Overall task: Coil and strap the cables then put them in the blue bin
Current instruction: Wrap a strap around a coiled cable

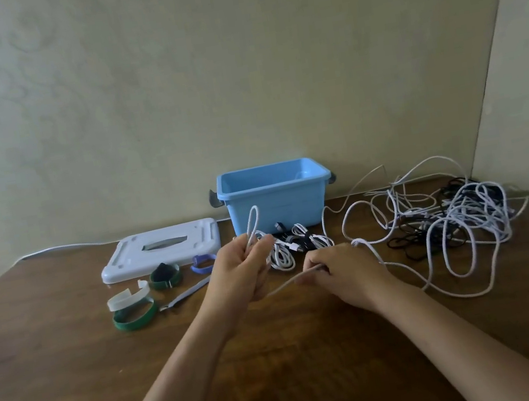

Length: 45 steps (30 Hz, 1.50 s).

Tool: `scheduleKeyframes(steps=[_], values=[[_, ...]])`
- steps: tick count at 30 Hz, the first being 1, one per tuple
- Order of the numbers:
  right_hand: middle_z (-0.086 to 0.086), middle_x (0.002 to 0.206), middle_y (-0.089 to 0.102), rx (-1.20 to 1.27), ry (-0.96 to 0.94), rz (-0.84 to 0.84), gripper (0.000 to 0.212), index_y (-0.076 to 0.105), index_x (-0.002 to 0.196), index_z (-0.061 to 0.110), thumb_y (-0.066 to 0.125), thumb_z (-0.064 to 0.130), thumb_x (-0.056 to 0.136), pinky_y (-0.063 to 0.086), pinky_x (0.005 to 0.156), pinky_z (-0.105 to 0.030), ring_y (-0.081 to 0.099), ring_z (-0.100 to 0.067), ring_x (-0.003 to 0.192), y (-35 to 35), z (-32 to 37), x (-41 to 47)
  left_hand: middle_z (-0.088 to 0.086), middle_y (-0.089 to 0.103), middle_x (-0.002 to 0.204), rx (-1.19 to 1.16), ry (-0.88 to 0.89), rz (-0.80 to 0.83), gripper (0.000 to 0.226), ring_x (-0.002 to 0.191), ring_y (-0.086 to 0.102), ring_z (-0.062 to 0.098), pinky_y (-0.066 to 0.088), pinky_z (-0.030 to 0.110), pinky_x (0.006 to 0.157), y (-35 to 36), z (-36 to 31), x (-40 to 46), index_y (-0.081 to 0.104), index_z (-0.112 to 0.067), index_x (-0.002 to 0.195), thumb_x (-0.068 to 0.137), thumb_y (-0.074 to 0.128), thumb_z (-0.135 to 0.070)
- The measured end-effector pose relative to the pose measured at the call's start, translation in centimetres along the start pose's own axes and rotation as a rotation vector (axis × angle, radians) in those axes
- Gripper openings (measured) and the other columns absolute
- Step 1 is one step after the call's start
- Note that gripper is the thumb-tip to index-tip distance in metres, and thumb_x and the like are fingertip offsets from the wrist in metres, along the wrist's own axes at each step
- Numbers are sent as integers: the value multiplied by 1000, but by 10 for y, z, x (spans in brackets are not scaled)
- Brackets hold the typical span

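Head view, looking down on a wooden table (77, 386) that carries everything in reach. At the rear stands the blue bin (274, 195), open-topped to receive finished bundles, its pale lid (160, 249) laid flat to the left. A loose tangle of cables (449, 219), white and black, sprawls at the right, still to be coiled. Just before the bin lie several coiled cables (293, 247), apparently strapped but not yet binned. Straps (131, 311), green, clear and blue, wait at the left, near to hand. The left hand (245, 272), fingers curled, clamps an upright loop of the white cable (252, 223), fixing the coil; the right hand (340, 271) pinches the same cable, probably feeding slack from the tangle.
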State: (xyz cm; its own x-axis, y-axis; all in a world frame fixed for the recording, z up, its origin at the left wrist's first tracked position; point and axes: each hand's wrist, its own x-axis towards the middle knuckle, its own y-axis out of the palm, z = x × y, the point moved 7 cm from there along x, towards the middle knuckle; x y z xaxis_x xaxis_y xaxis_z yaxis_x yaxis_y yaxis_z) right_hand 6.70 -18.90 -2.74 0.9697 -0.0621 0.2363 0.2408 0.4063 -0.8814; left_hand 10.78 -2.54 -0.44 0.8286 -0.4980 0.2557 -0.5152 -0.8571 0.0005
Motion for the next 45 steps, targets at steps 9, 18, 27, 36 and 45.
scheduleKeyframes(steps=[9,18,27,36,45], values=[[7,60,59,134,110,-222,42,64,75,27,51,61,96,33,51,-25,51,-6,53,-27,-17,0,-1,76,108,228,-74,75,44,43,36,11,37,23,44,11,12,1,69,-14,115,107,32,-37],[9,62,55,135,57,-146,29,65,79,29,67,57,89,41,59,-28,51,-6,59,-27,-16,0,-5,54,71,768,-109,171,41,68,51,11,39,28,63,22,19,-1,54,-22,75,106,36,-41],[10,73,64,188,23,-147,30,66,85,34,47,43,105,46,66,-30,59,-6,68,-31,-12,-2,-1,59,74,724,-84,4,50,72,55,14,42,31,69,-6,20,6,55,-17,74,106,29,-46],[17,68,61,467,-110,-158,28,59,80,40,47,49,103,44,62,-27,57,-4,65,-7,35,-9,-9,48,66,424,-122,92,59,60,45,8,38,28,62,17,32,2,55,-27,87,84,24,-77],[15,84,68,302,-120,-7,11,60,112,42,58,40,101,46,63,-15,65,3,74,-2,43,-16,-1,61,83,425,-88,81,48,72,55,10,40,25,67,22,24,-2,64,-17,104,102,35,-55]])
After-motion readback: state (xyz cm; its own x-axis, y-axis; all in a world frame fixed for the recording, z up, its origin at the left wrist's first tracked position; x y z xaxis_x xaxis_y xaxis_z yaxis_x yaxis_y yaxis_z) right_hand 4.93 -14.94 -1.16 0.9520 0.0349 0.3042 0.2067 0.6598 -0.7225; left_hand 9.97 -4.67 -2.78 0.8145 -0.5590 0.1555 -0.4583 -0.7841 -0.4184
